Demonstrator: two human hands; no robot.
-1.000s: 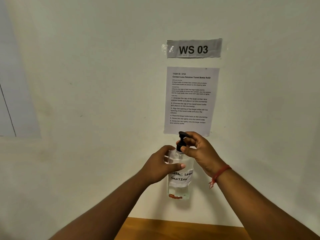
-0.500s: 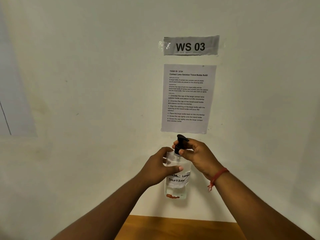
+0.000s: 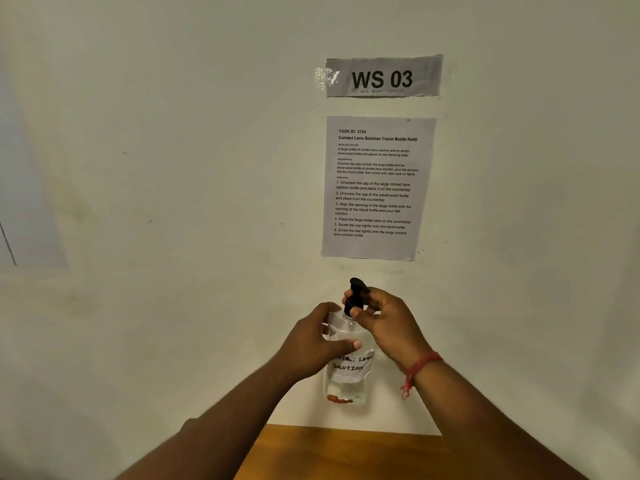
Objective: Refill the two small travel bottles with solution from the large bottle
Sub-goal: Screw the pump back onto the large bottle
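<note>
bottle [image 3: 347, 372] above table [image 3: 346, 452], before wall [image 3: 173, 168]

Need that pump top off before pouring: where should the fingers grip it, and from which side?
Grip the narrow black collar at the base of the pump top, from the right, as the right hand does. The spout overhangs above, so the collar probably turns more easily. The left hand steadies the clear bottle from the left.

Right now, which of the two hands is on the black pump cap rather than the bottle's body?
The right hand, the one with the red wrist thread, pinches the black pump cap. The left hand grips the large bottle around its clear body.
</note>
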